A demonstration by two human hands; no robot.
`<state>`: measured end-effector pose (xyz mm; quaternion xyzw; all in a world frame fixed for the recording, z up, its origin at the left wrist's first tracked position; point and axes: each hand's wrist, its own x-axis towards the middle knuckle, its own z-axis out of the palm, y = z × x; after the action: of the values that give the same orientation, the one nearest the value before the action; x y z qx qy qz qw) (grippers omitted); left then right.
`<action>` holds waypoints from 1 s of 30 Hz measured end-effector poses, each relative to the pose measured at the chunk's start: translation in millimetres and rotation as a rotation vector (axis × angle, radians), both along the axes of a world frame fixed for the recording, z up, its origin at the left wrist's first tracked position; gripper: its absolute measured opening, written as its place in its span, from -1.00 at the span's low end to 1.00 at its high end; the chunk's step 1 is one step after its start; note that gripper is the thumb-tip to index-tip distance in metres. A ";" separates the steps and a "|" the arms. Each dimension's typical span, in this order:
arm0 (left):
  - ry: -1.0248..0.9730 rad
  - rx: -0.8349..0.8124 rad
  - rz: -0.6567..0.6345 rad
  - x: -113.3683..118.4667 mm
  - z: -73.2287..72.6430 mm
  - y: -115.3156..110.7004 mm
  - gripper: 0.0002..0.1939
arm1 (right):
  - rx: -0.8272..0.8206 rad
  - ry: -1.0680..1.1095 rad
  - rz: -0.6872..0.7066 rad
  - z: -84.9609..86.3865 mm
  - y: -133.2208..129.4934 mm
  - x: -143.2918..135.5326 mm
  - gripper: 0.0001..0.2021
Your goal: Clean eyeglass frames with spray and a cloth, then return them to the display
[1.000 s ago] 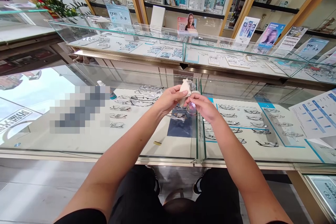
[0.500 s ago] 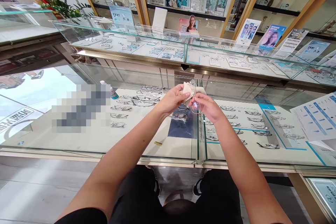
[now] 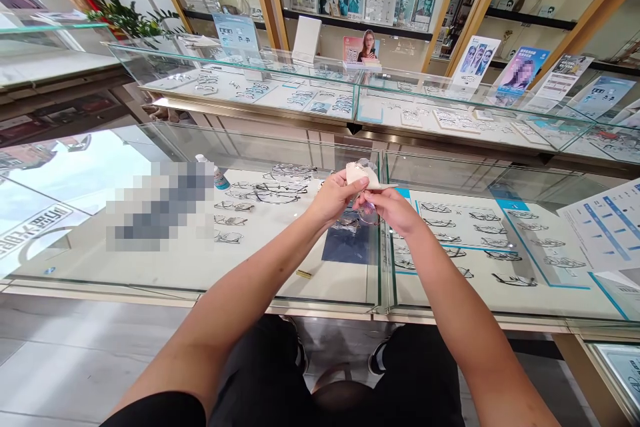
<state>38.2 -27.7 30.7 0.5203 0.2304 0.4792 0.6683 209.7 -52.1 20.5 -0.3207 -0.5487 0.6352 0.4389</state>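
My left hand (image 3: 334, 197) pinches a cream cloth (image 3: 361, 175) folded over one lens of a pair of glasses (image 3: 368, 213). Close beside it, my right hand (image 3: 393, 207) has its fingers closed on the frame of the same glasses, whose other lens hangs below the fingers with a purple sheen. Both hands are held above the glass counter, near the joint between two cases. The cloth and fingers hide much of the frame.
Spectacles (image 3: 280, 192) lie in rows in the glass counter (image 3: 165, 273). A small bottle (image 3: 221, 178) stands at the left beside a blurred patch. At the right is a printed card (image 3: 607, 220). Behind runs another display case (image 3: 235, 107) with upright cards.
The cloth has been folded round, with a corner now pointing right over my right hand. The hanging lens has shifted slightly down and left. The view has moved a little.
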 end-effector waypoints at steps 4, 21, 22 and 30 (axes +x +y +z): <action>-0.011 -0.017 -0.007 2.4 2.3 -3.5 -0.51 | 0.020 -0.030 -0.010 0.9 -0.3 -0.3 -0.68; 0.013 0.070 0.010 -1.5 0.2 1.2 -0.50 | 0.053 -0.042 -0.021 1.5 -1.1 -0.8 -0.69; 0.008 0.069 0.001 -1.6 0.6 1.9 -0.49 | 0.060 -0.039 -0.029 1.8 -0.9 -0.5 -0.69; -0.038 0.051 -0.076 -6.8 2.4 10.6 -0.42 | 0.040 0.086 -0.096 6.3 0.7 5.7 -0.76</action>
<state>31.3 -17.0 33.1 0.5364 0.1854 0.4691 0.6766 215.4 -51.5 26.8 -0.3102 -0.5261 0.6153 0.4984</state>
